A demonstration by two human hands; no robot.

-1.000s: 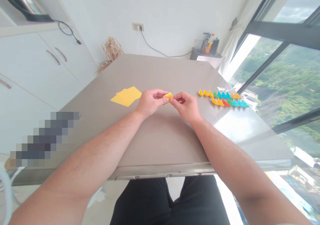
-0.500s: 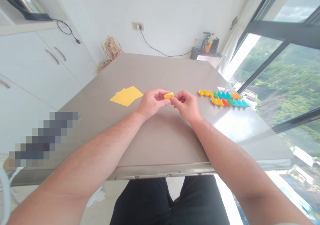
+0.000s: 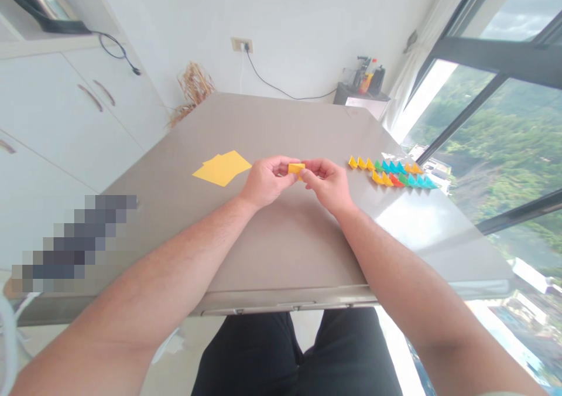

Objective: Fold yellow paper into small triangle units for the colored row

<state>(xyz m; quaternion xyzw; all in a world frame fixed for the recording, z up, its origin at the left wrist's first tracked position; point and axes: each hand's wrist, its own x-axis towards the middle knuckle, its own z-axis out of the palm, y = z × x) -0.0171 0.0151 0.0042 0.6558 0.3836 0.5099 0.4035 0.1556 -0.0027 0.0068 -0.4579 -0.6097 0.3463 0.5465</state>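
A small folded piece of yellow paper is pinched between my two hands above the middle of the table. My left hand grips its left side between thumb and fingers. At its right side, my right hand holds it with the thumb in front and fingers behind. Left of my hands lie several overlapping yellow paper sheets. Off to the right stand two rows of small folded paper boats in yellow, green, blue, red and orange. The paper's lower part is partly hidden by my fingers.
The grey table reaches from my lap toward the white wall. A dark low cabinet with bottles stands beyond its far right corner. Dried stalks stand at the far left, and windows line the right side.
My right thumb and fingers have shifted slightly on the folded paper, and its front face shows a bit more. My left hand stays nearly in place.
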